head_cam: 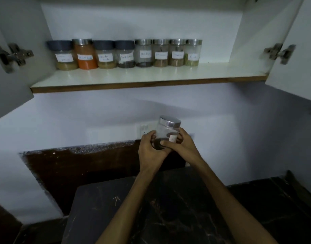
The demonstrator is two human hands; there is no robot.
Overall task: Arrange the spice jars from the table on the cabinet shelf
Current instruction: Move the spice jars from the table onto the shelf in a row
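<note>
I hold a clear glass spice jar (pixel 167 128) with a silver lid and a white label in both hands, well below the shelf. My left hand (pixel 151 152) wraps its left side and base. My right hand (pixel 182 144) grips its right side, fingers over the label. Dark spice fills the jar's bottom. Above, the white cabinet shelf (pixel 151 77) carries a row of several labelled jars along the back, from a grey-lidded jar (pixel 64 55) at the left, past an orange-filled jar (pixel 84 54), to a silver-lidded jar (pixel 193 52) at the right.
Both cabinet doors stand open, the left door (pixel 8 67) and the right door (pixel 295 55), each with a metal hinge. The shelf's right part beyond the jar row is bare. A dark marble table (pixel 168 208) lies below my arms. A wall socket (pixel 144 128) sits behind the jar.
</note>
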